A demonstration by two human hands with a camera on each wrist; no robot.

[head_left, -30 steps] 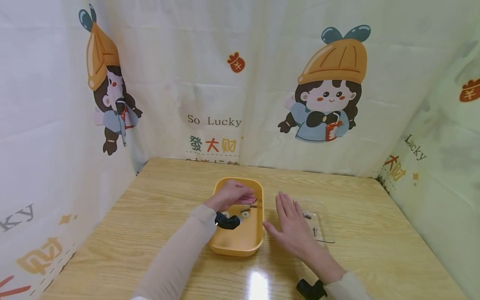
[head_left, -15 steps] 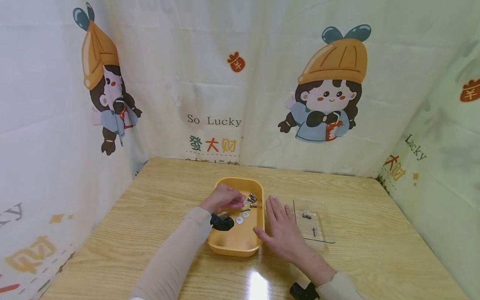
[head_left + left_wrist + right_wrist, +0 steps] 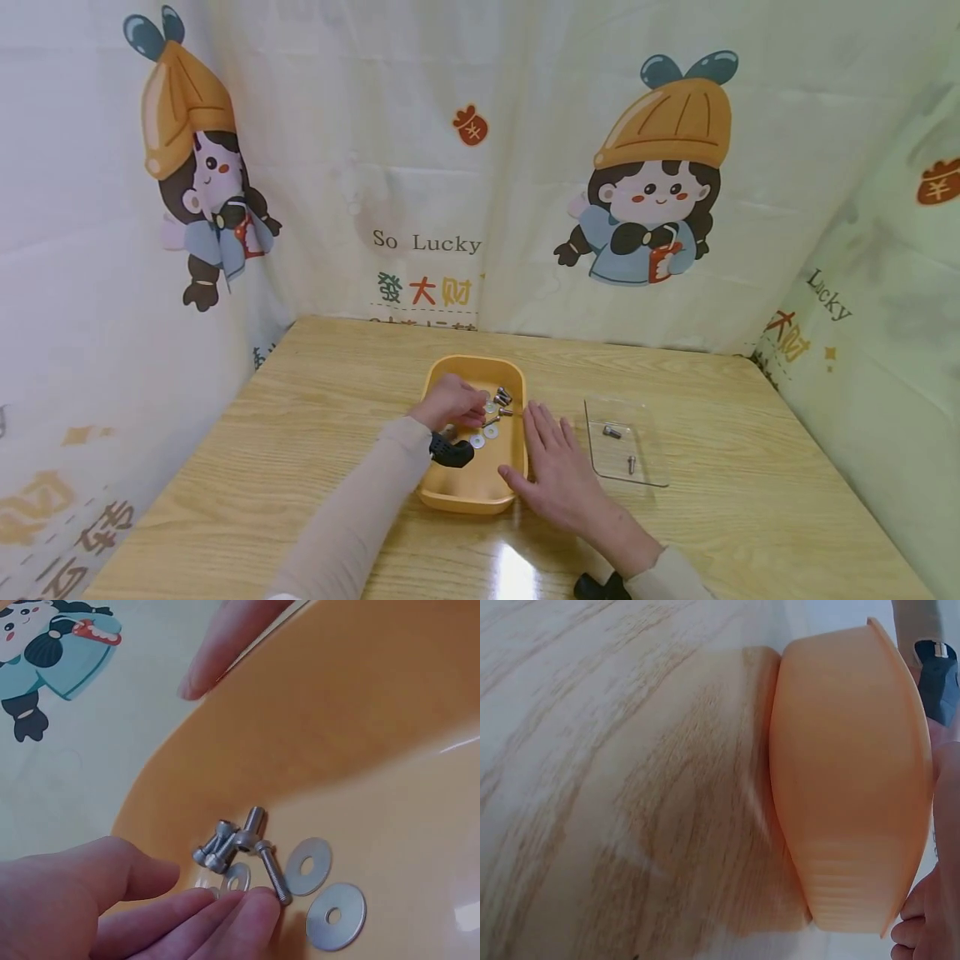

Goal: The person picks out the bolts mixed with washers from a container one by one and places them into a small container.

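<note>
My left hand (image 3: 453, 403) is down inside an orange plastic bin (image 3: 474, 485). In the left wrist view its fingertips (image 3: 259, 907) touch the floor area beside several metal socket-head screws (image 3: 255, 821) and flat washers (image 3: 336, 918), while the thumb stands apart from the fingers. One small washer (image 3: 238, 876) is partly covered by the fingers. Outside the bin, my right hand (image 3: 558, 477) lies with fingers straight along its right rim. The right wrist view shows the bin's outer wall (image 3: 847, 772), with fingers (image 3: 911, 930) at the rim.
To the right on the wooden table (image 3: 720, 433) stands a clear shallow tray (image 3: 654, 481). It holds a larger screw (image 3: 612, 432) and a smaller screw (image 3: 632, 464). A printed curtain (image 3: 427, 183) hangs behind the table and on both sides.
My right hand has moved left from beside the clear tray to the bin's rim. The left hand has drawn back slightly, uncovering screws and washers in the bin.
</note>
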